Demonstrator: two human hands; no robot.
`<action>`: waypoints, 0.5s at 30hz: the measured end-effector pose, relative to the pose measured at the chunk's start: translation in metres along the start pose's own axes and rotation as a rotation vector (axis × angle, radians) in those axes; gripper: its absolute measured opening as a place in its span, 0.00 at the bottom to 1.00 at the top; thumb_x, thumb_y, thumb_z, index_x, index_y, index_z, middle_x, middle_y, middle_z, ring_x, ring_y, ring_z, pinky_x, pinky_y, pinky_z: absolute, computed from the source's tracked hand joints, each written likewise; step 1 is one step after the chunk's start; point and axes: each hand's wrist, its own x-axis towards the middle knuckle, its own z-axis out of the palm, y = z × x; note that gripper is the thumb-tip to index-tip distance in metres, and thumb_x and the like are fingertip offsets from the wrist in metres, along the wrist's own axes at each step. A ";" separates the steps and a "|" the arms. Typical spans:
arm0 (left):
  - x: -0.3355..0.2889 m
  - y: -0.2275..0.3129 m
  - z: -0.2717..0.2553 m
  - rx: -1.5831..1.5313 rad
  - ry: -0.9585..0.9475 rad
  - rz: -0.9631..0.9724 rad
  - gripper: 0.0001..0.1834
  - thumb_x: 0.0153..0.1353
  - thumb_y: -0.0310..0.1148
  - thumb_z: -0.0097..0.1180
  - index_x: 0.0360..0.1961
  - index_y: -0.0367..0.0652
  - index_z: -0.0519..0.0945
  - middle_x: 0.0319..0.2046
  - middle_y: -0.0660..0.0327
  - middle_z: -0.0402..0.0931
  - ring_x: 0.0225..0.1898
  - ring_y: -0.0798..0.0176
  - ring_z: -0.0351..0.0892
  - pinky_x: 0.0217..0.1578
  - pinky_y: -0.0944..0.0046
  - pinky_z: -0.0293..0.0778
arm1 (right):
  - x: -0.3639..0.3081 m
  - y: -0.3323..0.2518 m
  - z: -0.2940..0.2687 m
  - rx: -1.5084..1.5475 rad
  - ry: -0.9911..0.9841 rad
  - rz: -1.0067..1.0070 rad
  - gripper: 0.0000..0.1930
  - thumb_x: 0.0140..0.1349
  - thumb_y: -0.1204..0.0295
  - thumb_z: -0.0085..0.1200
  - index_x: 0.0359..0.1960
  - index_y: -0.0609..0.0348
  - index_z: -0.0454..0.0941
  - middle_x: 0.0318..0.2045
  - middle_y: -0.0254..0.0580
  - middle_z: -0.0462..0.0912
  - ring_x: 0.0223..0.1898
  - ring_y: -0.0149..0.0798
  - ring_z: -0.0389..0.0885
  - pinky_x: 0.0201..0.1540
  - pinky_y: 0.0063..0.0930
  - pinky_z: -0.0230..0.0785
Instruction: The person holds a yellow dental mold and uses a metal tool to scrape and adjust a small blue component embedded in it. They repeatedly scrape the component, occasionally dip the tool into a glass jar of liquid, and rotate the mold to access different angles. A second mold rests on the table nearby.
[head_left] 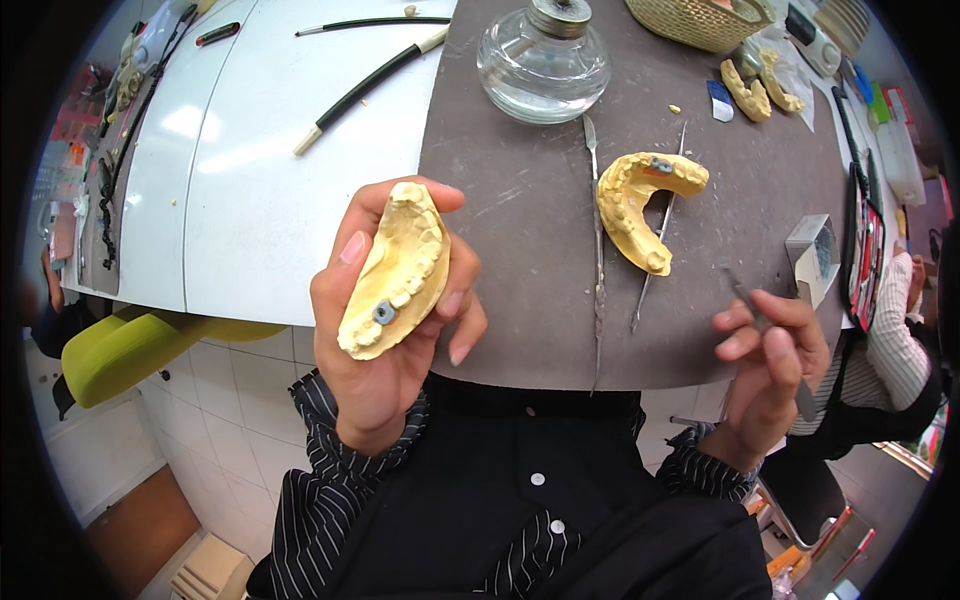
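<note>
My left hand [375, 390] is closed around a yellow plaster dental model [408, 250], raised over the table's front edge with its row of teeth facing up. One tooth near its lower end carries a grey wax-like piece [384, 313]. My right hand [772, 370] grips a thin metal carving tool [748, 298] like a pen, its tip pointing up and left, slightly blurred. Between the hands, a second, horseshoe-shaped dental model [625, 205] lies on the grey mat, with a grey piece on one tooth. A metal spatula [598, 260] and another slim instrument [646, 285] lie beside and under it.
A glass spirit lamp [545, 70] stands at the back, near a woven basket [700, 25]. More plaster pieces [745, 92] lie back right. A small open box [815, 255] sits beyond my right hand. Black-handled tools [375, 85] rest on the white table. Another person's sleeve [895, 340] shows far right.
</note>
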 end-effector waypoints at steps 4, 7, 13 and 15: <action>0.000 -0.002 0.003 0.039 0.025 0.020 0.21 0.62 0.41 0.23 0.44 0.35 0.62 0.16 0.64 0.58 0.14 0.75 0.52 0.12 0.75 0.61 | 0.010 0.000 -0.031 -0.152 0.306 -0.285 0.16 0.56 0.72 0.43 0.41 0.75 0.69 0.23 0.47 0.79 0.32 0.44 0.79 0.45 0.33 0.67; -0.003 0.001 0.003 0.053 0.041 0.032 0.21 0.62 0.41 0.23 0.45 0.35 0.62 0.17 0.64 0.58 0.14 0.75 0.52 0.13 0.75 0.61 | 0.027 0.006 -0.029 -0.394 0.478 -0.368 0.15 0.58 0.73 0.41 0.43 0.74 0.68 0.26 0.48 0.79 0.34 0.41 0.79 0.47 0.32 0.65; -0.003 -0.002 -0.009 -0.041 -0.061 0.056 0.23 0.59 0.44 0.28 0.44 0.33 0.62 0.25 0.57 0.63 0.22 0.70 0.61 0.18 0.69 0.66 | 0.029 0.022 -0.021 -0.535 0.524 -0.324 0.14 0.60 0.73 0.39 0.44 0.71 0.69 0.26 0.48 0.79 0.29 0.32 0.78 0.40 0.21 0.68; -0.003 -0.003 -0.011 -0.039 -0.067 0.065 0.23 0.59 0.44 0.28 0.44 0.33 0.62 0.28 0.57 0.64 0.23 0.70 0.61 0.18 0.69 0.67 | 0.031 0.024 -0.015 -0.488 0.503 -0.283 0.14 0.61 0.72 0.39 0.44 0.70 0.69 0.26 0.48 0.79 0.26 0.30 0.78 0.36 0.18 0.68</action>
